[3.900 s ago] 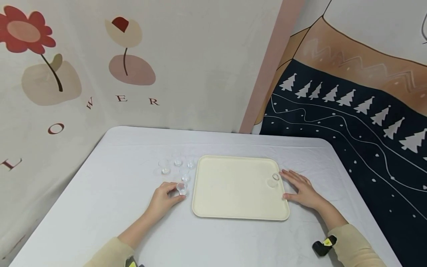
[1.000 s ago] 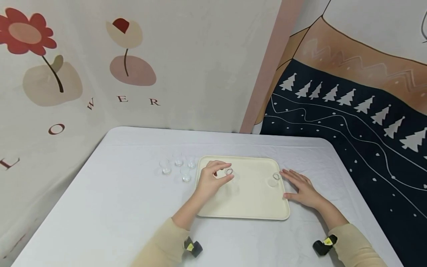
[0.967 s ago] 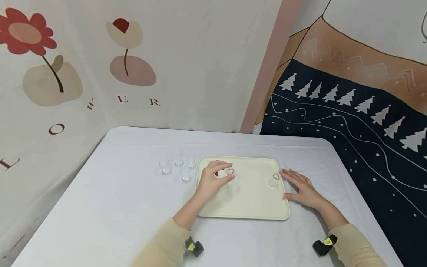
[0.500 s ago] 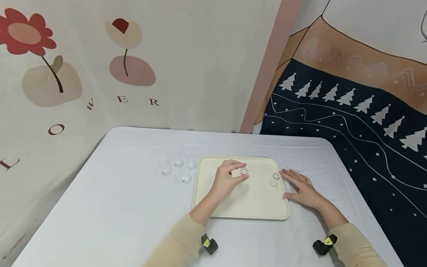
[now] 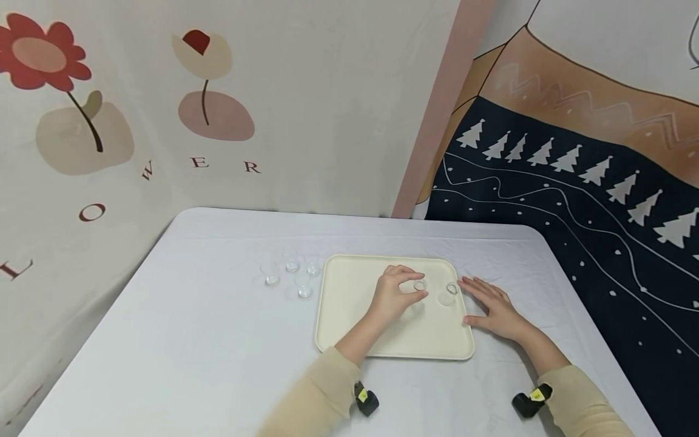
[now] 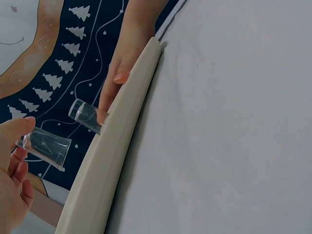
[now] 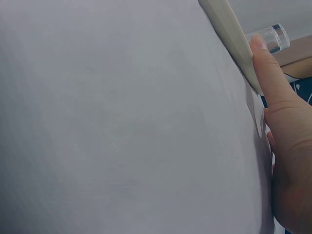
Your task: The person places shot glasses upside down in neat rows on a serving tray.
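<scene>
A small clear shot glass (image 5: 419,285) is pinched between the thumb and fingers of my left hand (image 5: 393,295), above the right part of the cream tray (image 5: 344,309). In the left wrist view this held glass (image 6: 48,147) points its wide mouth toward the tray, narrow base in my fingers. A second clear glass (image 5: 447,295) stands upside down on the tray near its right edge. My right hand (image 5: 496,311) rests at that edge with fingers spread. The right wrist view shows its thumb (image 7: 265,63) against the tray's side.
Several more clear glasses (image 5: 303,286) stand upright on the white tablecloth (image 5: 218,315), left of the tray. Behind the table hang a flower-patterned cloth (image 5: 306,121) and a dark cloth with white trees (image 5: 546,206).
My left hand first took the nearest glass from left of the tray. Holding it base up, the hand has moved rightward over the tray toward the standing glass. My right hand stays put.
</scene>
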The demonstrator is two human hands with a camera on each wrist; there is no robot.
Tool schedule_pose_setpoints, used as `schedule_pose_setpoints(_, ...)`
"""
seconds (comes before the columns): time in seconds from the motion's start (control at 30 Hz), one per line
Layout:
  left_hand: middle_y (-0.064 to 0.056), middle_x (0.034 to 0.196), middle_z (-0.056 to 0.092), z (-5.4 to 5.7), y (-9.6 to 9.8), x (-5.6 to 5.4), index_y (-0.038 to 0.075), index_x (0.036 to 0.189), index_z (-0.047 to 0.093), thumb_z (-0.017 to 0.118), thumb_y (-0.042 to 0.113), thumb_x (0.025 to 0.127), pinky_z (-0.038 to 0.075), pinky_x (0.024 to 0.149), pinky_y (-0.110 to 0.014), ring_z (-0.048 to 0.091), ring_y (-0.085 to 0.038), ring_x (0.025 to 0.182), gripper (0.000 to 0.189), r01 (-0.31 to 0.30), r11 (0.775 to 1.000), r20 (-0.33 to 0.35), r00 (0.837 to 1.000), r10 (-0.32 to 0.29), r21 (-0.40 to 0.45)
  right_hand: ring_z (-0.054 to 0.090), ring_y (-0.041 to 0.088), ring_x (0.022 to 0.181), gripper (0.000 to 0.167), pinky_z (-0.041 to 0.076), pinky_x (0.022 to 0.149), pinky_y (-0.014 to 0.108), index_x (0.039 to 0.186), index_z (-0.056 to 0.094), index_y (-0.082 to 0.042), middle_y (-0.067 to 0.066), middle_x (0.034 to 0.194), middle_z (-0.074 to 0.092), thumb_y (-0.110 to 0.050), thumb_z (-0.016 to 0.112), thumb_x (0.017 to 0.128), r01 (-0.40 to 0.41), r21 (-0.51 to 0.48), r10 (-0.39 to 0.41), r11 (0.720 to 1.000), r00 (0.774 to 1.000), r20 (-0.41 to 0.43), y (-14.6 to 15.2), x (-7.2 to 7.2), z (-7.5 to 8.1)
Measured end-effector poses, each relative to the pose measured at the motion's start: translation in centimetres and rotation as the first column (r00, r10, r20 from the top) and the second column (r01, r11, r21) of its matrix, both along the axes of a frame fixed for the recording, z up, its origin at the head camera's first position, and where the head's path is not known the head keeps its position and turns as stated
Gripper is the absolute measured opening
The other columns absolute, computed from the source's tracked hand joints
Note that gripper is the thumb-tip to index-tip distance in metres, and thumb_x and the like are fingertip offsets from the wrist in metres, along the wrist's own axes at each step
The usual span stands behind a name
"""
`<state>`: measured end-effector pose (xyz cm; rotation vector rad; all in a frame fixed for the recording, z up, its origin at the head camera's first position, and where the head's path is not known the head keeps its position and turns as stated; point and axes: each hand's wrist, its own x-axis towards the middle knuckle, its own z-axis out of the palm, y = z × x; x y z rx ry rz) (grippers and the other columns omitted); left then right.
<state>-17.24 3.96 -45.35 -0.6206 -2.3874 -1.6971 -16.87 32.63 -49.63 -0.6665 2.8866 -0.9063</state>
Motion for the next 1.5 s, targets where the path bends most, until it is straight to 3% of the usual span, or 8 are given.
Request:
schedule_pose_setpoints(0.63, -0.001, 0.103, 0.067, -1.2, 2.6, -0.9, 0.008, 0.104, 0.074, 0.083, 0.012, 0.074, 0.044, 0.087, -0.023, 0.053, -0.013, 0.099, 0.031, -0.025, 0.995, -0.021, 1.000, 0.023, -0.097, 0.018, 0.046, 0.137, 0.083, 0.005, 0.104, 0.067, 0.146, 0.039, -0.015, 0.020, 0.150, 0.032, -0.039, 0.078, 0.076, 0.005, 0.013, -0.005, 1.000, 1.000, 0.007, 0.0, -0.1, 0.0)
schedule_pose_setpoints(1.0, -0.001, 0.104, 0.067, -1.8, 2.9, -1.1, 0.008, 0.104, 0.074, 0.082, 0.012, 0.075, 0.045, 0.083, -0.020, 0.054, -0.013, 0.098, 0.031, -0.035, 0.995, 0.034, 0.999, 0.038, -0.098, 0.018, 0.046, 0.137, 0.083, 0.006, 0.104, 0.066, 0.147, 0.039, -0.016, 0.019, 0.150, 0.032, -0.039, 0.077, 0.076, 0.006, 0.010, -0.006, 1.000, 1.000, 0.001, 0.1, -0.1, -0.2)
schedule_pose_setpoints(1.5, 0.001, 0.108, 0.066, -1.5, 2.2, -0.7, 0.009, 0.110, 0.072, 0.083, 0.015, 0.075, 0.044, 0.089, -0.024, 0.052, -0.013, 0.102, 0.037, -0.034, 0.996, 0.028, 0.999, 0.036, -0.088, 0.018, 0.046, 0.137, 0.083, 0.006, 0.104, 0.067, 0.146, 0.039, -0.015, 0.021, 0.149, 0.032, -0.038, 0.078, 0.076, 0.008, 0.009, -0.008, 1.000, 1.000, -0.005, 0.0, 0.0, -0.2)
